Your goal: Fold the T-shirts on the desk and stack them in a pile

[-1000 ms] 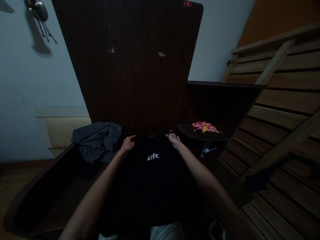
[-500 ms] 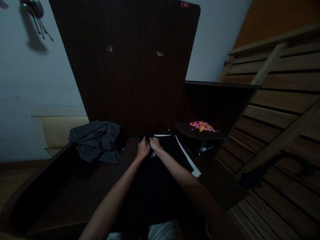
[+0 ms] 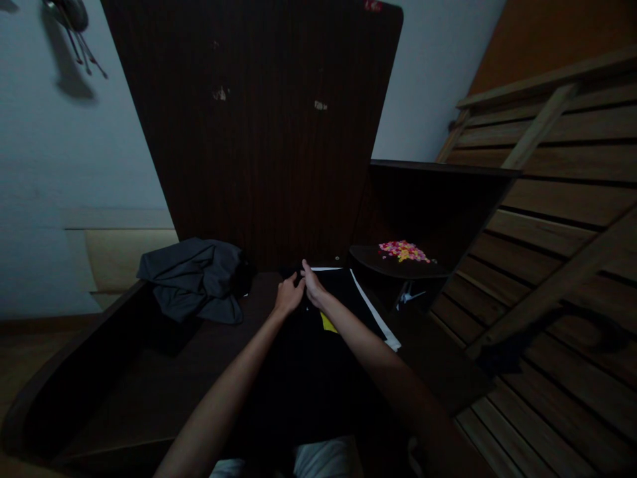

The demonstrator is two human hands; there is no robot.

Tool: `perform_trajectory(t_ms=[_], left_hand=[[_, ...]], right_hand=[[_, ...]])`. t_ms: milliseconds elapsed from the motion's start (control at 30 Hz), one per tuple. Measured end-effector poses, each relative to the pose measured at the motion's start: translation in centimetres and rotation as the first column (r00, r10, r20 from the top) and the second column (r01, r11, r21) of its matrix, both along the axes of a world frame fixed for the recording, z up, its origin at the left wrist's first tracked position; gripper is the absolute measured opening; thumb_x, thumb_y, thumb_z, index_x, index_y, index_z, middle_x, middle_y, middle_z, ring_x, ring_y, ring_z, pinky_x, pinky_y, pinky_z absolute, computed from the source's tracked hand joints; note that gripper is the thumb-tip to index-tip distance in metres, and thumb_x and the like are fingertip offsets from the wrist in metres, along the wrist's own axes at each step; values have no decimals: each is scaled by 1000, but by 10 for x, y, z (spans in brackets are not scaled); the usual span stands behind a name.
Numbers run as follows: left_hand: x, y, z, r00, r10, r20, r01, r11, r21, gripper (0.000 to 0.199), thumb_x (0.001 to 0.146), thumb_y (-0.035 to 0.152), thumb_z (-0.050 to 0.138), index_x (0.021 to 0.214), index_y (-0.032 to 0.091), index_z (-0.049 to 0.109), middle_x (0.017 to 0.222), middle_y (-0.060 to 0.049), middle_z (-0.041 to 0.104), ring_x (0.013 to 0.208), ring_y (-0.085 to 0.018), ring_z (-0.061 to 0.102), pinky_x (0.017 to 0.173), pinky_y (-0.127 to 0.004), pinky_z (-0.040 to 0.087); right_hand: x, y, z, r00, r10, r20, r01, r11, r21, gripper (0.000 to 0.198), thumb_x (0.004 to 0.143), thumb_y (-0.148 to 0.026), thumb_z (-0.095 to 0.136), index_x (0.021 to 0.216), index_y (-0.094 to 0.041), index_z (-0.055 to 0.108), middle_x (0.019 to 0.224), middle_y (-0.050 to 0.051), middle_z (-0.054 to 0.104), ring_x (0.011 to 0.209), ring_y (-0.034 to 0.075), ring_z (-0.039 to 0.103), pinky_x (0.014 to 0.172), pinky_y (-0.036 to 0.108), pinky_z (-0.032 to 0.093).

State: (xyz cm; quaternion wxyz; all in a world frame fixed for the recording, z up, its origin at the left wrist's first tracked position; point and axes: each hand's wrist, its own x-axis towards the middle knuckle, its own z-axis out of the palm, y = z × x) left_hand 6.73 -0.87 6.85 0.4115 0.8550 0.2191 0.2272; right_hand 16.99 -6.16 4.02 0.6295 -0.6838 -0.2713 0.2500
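A black cloth (image 3: 343, 372), probably a garment, is spread flat over the dark desk in front of me. White material shows along its far and right edges, and a yellow patch (image 3: 328, 324) lies beside my right forearm. My left hand (image 3: 289, 295) is at the cloth's far part, its fingers bent down and closed on the fabric, though the fingertips are hard to see in the dark. Right beside it, nearly touching, my right hand (image 3: 312, 287) stands on edge over the cloth with its fingers stretched out and nothing visibly held.
A crumpled grey cloth (image 3: 199, 279) lies at the left by the desk's raised side. On a small corner shelf (image 3: 361, 255) at the right sits a pile of pink and yellow pieces (image 3: 404, 251). A dark panel (image 3: 263, 153) rises behind; wooden slats (image 3: 557, 232) stand at the right.
My right hand has loosened from its closed grip and stretched its fingers. The yellow patch beside my right forearm shows more now, while the white print near my hands is mostly hidden.
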Motion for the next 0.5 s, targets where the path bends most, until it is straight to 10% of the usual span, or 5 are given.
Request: perform_trajectory(t_ms=[267, 367, 500], left_hand=[[-4, 5, 4, 995, -18, 96, 16, 1000, 25, 33, 85, 11, 53, 111, 17, 71, 109, -9, 74, 105, -24, 67, 91, -31, 50], [-2, 10, 4, 986, -28, 161, 35, 999, -38, 37, 83, 10, 52, 115, 17, 70, 112, -6, 74, 106, -23, 67, 91, -31, 51], [-3, 13, 15, 946, -147, 290, 192, 973, -132, 38, 82, 12, 52, 116, 16, 70, 113, -5, 73, 104, -22, 68, 92, -32, 52]], right_hand=[[4, -12, 38, 990, 52, -132, -50, 998, 24, 55, 92, -54, 37, 106, -13, 71, 126, 15, 63, 128, 28, 48, 106, 42, 39], [15, -20, 54, 996, 47, 76, -50, 998, 41, 33, 82, -23, 50, 107, -19, 71, 121, 7, 67, 121, 24, 54, 104, 42, 40], [28, -30, 83, 867, 181, 465, -259, 960, 108, 61, 59, -3, 55, 116, -22, 69, 128, 2, 64, 124, 21, 52, 110, 37, 34]])
